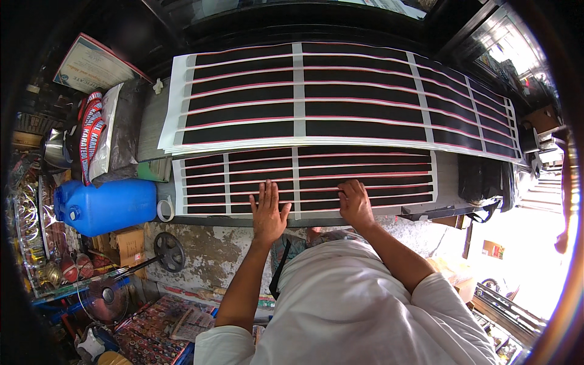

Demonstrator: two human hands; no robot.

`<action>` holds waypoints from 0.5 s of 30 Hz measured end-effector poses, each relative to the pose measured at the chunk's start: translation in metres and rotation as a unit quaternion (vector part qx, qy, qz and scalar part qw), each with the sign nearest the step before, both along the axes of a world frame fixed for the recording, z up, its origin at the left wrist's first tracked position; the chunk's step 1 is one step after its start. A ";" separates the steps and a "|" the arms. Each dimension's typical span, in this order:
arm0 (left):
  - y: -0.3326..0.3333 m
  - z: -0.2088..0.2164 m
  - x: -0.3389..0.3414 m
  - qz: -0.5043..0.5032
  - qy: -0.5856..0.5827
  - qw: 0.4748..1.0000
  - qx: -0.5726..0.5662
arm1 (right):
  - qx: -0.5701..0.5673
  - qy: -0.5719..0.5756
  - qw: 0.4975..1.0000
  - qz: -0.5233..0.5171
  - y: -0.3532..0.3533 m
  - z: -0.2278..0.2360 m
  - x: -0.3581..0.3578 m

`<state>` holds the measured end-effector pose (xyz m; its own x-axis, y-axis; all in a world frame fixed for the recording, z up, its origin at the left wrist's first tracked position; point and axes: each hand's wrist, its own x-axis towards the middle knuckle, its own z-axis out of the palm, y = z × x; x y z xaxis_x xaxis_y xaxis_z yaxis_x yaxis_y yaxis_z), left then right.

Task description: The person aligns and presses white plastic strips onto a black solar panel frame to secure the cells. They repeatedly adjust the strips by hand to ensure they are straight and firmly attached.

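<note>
A sheet with black bands (261,188), parted by thin white and red lines, lies on the table in front of me. Pale grey tape strips (296,182) cross its bands. My left hand (268,213) rests flat on the sheet's near part, fingers stretched out. To its right, my right hand (356,205) is over the same sheet, fingers curled and pressed together. Whatever those fingertips may pinch is too small to make out. Behind lies a larger stack of similar banded sheets (359,109), covering the far edge of the nearer sheet.
On the left are a blue jerrycan (115,207), a tape roll (165,208), a red and white ribbon (91,131) and a framed certificate (91,64). A black bag (480,176) sits at the table's right end. Below left stands a fan (106,299).
</note>
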<state>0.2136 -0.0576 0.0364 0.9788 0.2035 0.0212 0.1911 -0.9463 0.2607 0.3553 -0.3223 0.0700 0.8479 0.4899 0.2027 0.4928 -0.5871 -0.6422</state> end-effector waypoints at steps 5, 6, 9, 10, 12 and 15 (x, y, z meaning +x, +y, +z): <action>-0.017 0.001 0.010 -0.005 -0.007 1.000 -0.003 | 0.000 0.006 1.000 0.016 0.018 -0.001 0.002; -0.020 0.002 0.011 -0.011 -0.011 1.000 -0.007 | -0.006 0.004 1.000 0.023 0.023 0.000 0.003; -0.026 0.005 0.016 -0.023 -0.013 1.000 -0.015 | -0.024 0.004 0.999 0.042 0.041 0.002 0.007; -0.027 0.005 0.018 -0.026 -0.013 0.999 -0.017 | -0.029 0.009 0.999 0.045 0.049 0.003 0.008; -0.029 0.005 0.019 -0.030 -0.017 0.999 -0.013 | -0.043 0.016 0.997 0.054 0.062 0.002 0.011; -0.031 0.006 0.022 -0.034 -0.020 0.999 -0.007 | -0.073 0.018 0.995 0.062 0.076 -0.001 0.011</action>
